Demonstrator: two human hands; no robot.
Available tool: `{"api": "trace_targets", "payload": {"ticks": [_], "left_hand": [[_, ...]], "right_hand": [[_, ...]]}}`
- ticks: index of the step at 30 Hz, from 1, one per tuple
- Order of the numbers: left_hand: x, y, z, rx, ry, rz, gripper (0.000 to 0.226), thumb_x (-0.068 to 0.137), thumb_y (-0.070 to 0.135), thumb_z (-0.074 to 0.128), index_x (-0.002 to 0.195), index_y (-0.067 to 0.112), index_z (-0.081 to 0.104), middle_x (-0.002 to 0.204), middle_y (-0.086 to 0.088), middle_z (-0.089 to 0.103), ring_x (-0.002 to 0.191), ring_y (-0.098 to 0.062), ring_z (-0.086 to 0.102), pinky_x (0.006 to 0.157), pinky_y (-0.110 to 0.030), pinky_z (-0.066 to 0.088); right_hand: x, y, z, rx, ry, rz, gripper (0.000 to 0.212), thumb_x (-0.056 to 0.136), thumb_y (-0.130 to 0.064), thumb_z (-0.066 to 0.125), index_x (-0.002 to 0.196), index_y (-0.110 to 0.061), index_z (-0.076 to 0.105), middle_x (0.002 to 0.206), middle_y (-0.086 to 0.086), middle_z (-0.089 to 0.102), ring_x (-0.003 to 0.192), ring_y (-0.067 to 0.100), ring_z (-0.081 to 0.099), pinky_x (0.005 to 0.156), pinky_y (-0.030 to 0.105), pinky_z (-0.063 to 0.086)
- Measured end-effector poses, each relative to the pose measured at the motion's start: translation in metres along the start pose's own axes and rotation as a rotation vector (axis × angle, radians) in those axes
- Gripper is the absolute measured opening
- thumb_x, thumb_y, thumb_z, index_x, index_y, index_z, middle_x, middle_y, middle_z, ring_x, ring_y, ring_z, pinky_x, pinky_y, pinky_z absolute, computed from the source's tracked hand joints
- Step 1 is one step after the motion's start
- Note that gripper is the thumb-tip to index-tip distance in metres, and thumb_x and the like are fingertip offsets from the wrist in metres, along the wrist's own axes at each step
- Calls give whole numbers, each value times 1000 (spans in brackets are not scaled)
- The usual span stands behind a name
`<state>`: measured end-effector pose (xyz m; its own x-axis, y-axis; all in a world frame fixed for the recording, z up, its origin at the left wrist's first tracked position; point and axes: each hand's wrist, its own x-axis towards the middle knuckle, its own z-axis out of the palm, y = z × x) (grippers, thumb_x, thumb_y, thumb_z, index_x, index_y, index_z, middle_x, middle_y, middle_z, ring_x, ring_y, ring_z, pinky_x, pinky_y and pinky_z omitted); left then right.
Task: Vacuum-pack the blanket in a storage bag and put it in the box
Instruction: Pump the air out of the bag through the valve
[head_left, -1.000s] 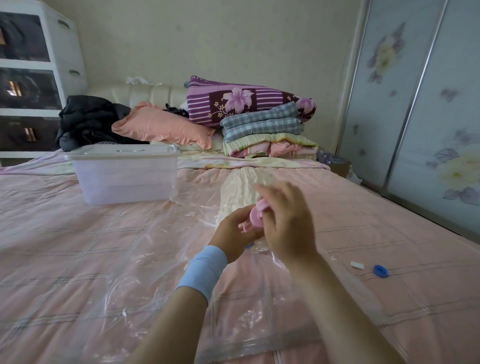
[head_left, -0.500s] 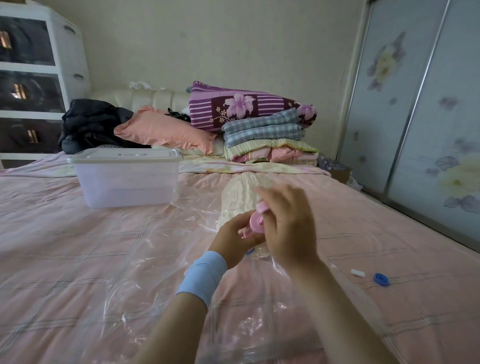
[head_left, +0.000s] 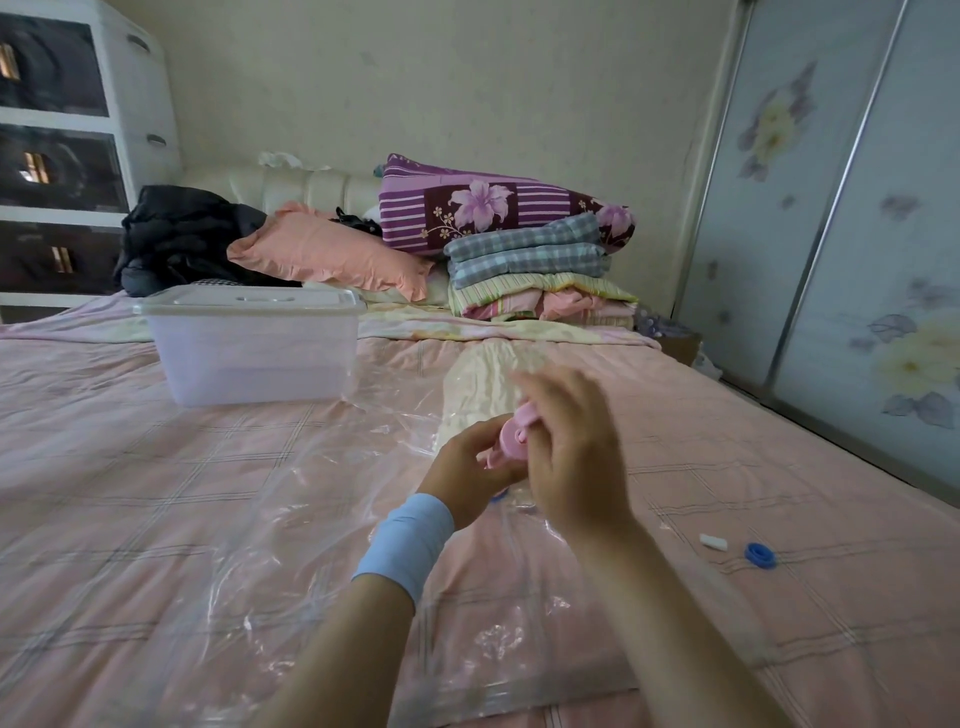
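Observation:
A clear plastic storage bag (head_left: 332, 525) lies flat on the pink bed. Inside it a pale cream blanket (head_left: 475, 384) is squeezed into a narrow roll that runs away from me. Both hands meet over the bag's middle around a small pink pump (head_left: 514, 441). My left hand (head_left: 467, 473), with a light blue wristband, grips the pump from below. My right hand (head_left: 566, 447) wraps its right side and hides most of it. A lidded translucent plastic box (head_left: 254, 353) stands at the back left, apart from the bag.
A blue valve cap (head_left: 759, 555) and a small white clip (head_left: 712, 541) lie on the bed at the right. Pillows and a stack of folded blankets (head_left: 530, 260) sit at the headboard. A white drawer unit (head_left: 67, 150) stands left, sliding wardrobe doors (head_left: 841, 218) right.
My hands stay on the pump over the bag; the right hand's fingers have shifted a little. The view has tilted slightly upward.

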<state>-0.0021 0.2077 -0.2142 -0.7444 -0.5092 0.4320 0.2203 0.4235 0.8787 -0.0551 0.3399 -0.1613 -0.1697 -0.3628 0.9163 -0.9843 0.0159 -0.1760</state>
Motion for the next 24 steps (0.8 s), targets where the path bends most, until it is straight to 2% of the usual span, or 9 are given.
{"api": "trace_targets", "payload": {"ticks": [2, 4, 9, 12, 16, 18, 20, 22, 24], "left_hand": [[-2, 0, 0, 2, -16, -16, 29, 80, 5, 68, 94, 32, 67, 86, 7, 67, 84, -9, 61, 78, -20, 54], [-3, 1, 0, 4, -7, -16, 28, 79, 8, 71, 97, 30, 67, 90, 4, 69, 86, -11, 62, 80, -25, 54], [0, -3, -5, -7, 12, 7, 49, 73, 21, 82, 116, 37, 66, 111, 16, 69, 112, -9, 60, 98, -25, 48], [1, -5, -3, 10, 4, -2, 49, 72, 23, 82, 116, 37, 66, 111, 15, 69, 109, -9, 61, 97, -25, 47], [-1, 1, -1, 14, 9, -11, 28, 80, 8, 69, 94, 33, 67, 90, 5, 67, 83, -10, 61, 75, -15, 53], [-3, 2, -1, 30, 4, -10, 25, 82, 9, 68, 88, 33, 65, 87, 3, 67, 83, -11, 61, 73, -14, 53], [-3, 2, -2, 17, 7, -10, 28, 80, 15, 74, 101, 32, 67, 97, 10, 70, 95, -10, 64, 85, -20, 54], [0, -1, -3, 24, 27, -9, 45, 76, 22, 79, 117, 33, 66, 109, 16, 70, 108, -8, 62, 97, -28, 49], [1, -3, -4, 17, 29, 1, 50, 73, 25, 82, 118, 39, 65, 112, 18, 68, 112, -8, 60, 100, -30, 47]], "right_hand": [[-16, 9, 11, -25, -173, 74, 39, 89, -18, 42, 116, -12, 70, 108, 2, 61, 96, 26, 58, 82, 46, 52], [-6, 7, 4, -15, -177, 70, 38, 89, -18, 44, 113, -11, 72, 105, 1, 63, 97, 23, 58, 82, 44, 52], [47, -28, -48, 49, 201, -178, 25, 98, -2, 51, 114, 0, 70, 101, 10, 66, 96, 27, 62, 86, 34, 51], [42, -25, -38, 27, 287, -136, 27, 101, -5, 48, 113, 2, 70, 106, 14, 67, 100, 31, 62, 90, 35, 50], [-5, 0, 5, 36, -153, 91, 40, 90, -21, 40, 114, -11, 72, 112, 1, 62, 105, 23, 57, 90, 37, 51], [-8, 7, 8, 31, -270, 150, 44, 89, -29, 37, 111, -14, 71, 109, -4, 62, 102, 18, 56, 84, 42, 53], [9, 2, -5, 27, -212, 65, 35, 90, -20, 44, 109, -11, 72, 106, -1, 65, 100, 19, 58, 83, 41, 53], [32, -13, -27, 35, -17, -70, 26, 93, -8, 50, 107, -6, 72, 103, 4, 67, 97, 23, 61, 83, 37, 52], [47, -24, -45, 56, 184, -164, 21, 97, -2, 53, 105, -2, 73, 101, 9, 68, 95, 27, 63, 83, 35, 52]]}}
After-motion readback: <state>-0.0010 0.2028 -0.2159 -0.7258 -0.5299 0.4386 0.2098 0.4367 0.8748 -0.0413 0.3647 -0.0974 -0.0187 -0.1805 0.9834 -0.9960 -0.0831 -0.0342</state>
